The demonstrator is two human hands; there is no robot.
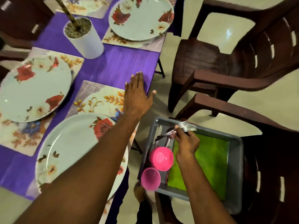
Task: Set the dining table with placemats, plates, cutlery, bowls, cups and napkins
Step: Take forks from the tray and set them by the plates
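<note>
**Forks lifted from the tray while the desk waits half set**

We stand at the corner of the desk point(113, 65), which wears a purple cloth. Our left hand point(137, 96) reaches out over its near edge with the grip spread, fingers straight and thumb out to the side, holding nothing. It hovers just beyond the nearest floral placemat point(103, 97); we cannot tell whether the fingertips touch the cloth.

Our right hand point(186, 141) is down at the grey tray point(237, 175), which sits on a brown plastic chair point(275, 159) beside the desk. Its grip pinches a small bundle of forks point(186, 126) by the handles, the tines pointing away from us above the tray's far rim.

Inside the tray a green napkin point(210, 162) covers most of the floor. Along its left side sit a pink bowl point(161, 158), mouth turned away from us, and a pink cup point(150, 178) just nearer, with more cutlery point(168, 141) lying beyond the bowl, too blurred to sort.

On the desk three floral plates show, each on a placemat: the nearest plate point(68, 149) under our left forearm, a left plate point(34, 88), and a far plate point(140, 18). A white pot point(87, 39) filled with gravel and holding a stem stands between them. A second brown chair point(226, 62) is drawn near the desk's far corner.
</note>
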